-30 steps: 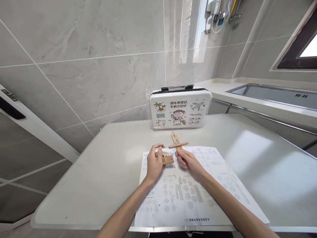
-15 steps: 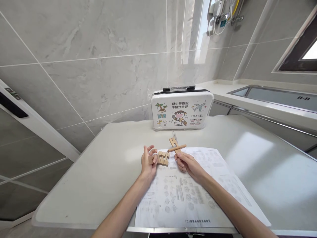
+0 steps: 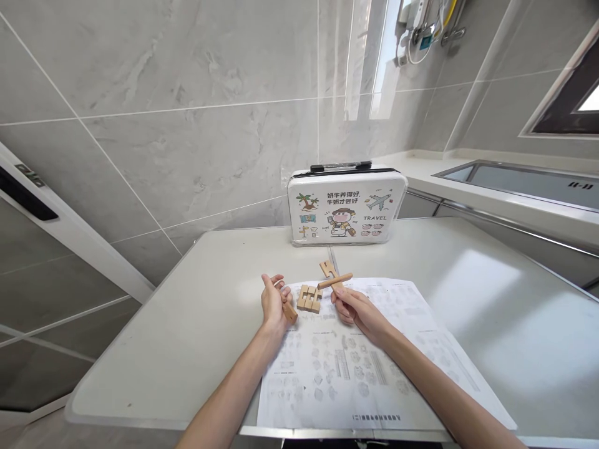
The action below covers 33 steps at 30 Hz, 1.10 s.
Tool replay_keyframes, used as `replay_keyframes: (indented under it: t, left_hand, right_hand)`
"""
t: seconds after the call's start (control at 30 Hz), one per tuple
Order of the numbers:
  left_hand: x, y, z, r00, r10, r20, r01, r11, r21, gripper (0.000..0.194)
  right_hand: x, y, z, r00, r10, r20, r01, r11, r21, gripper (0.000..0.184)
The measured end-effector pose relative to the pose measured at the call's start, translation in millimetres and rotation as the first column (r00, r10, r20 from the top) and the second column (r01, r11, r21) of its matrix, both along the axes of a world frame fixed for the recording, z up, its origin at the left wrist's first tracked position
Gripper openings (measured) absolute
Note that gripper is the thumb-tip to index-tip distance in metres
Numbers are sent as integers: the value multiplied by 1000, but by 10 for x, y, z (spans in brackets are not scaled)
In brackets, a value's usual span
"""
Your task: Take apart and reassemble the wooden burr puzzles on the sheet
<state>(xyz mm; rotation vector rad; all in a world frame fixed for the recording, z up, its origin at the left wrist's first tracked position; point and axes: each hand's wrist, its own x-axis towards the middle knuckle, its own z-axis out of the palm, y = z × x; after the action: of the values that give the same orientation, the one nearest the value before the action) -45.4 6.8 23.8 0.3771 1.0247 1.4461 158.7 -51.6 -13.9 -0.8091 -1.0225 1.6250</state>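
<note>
My left hand [image 3: 274, 300] is closed on a small wooden block [image 3: 290, 313], which sticks out below the fingers toward the right. Just right of it, a cluster of notched wooden puzzle pieces [image 3: 309, 299] lies side by side on the printed sheet [image 3: 327, 399]. Between thumb and fingers, my right hand [image 3: 349, 304] grips wooden puzzle pieces: a notched one [image 3: 326, 268] pointing away from me and a plain stick [image 3: 339, 280] lying across it. Whether those two are fitted together I cannot tell.
A white cartoon-printed case [image 3: 346, 209] with a black handle stands upright at the back of the white table [image 3: 187, 324], near the tiled wall [image 3: 201, 156]. A counter with a sink [image 3: 519, 181] is at the right.
My left hand has shifted left, away from the cluster on the sheet, and its block has turned downward. My right hand keeps its grip with hardly any movement.
</note>
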Motion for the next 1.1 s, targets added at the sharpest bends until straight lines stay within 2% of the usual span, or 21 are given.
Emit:
replay_keyframes:
  t: [0.1, 0.2, 0.33, 0.47, 0.53, 0.67, 0.77, 0.9, 1.0, 1.1]
  left_hand:
    - [7, -20, 16, 996, -30, -86, 32, 999, 20, 47]
    - [20, -38, 51, 985, -41, -166, 58, 994, 96, 52]
    - [90, -77, 106, 952, -57, -300, 131, 964, 230, 59]
    - [245, -114, 163, 919, -93, -384, 199, 948, 247, 63]
    - [331, -112, 201, 913, -79, -400, 200, 942, 269, 62]
    - [428, -77, 264, 886, -5, -464, 191, 916, 354, 57]
    - [416, -88, 254, 852, 11, -523, 231, 889, 395, 48]
    - [353, -221, 153, 815, -144, -561, 364, 881, 302, 41]
    - [307, -329, 79, 783, -298, -545, 489, 837, 245, 39]
    - [255, -347, 75, 831, -249, -498, 436, 847, 305, 34]
  right_hand:
    - [-4, -6, 19, 1000, 3, 10, -3, 1000, 2, 39]
    - [-13, -17, 33, 999, 42, -13, -42, 999, 2, 38]
    - [-51, -58, 46, 976, 211, -58, -212, 977, -12, 37]
    - [-110, -116, 81, 916, 375, -139, -379, 925, 3, 33]
    - [-131, -137, 116, 888, 412, -203, -417, 909, 22, 33]
    - [-140, -143, 188, 878, 345, -333, -351, 935, 43, 31]
    - [-137, -122, 212, 882, 283, -377, -294, 955, 28, 31]
    - [-146, -85, 221, 888, 207, -410, -206, 977, 49, 32]
    - [-149, -63, 241, 892, 162, -423, -149, 987, 63, 32]
    - [-138, -54, 260, 913, 119, -391, -112, 993, 41, 35]
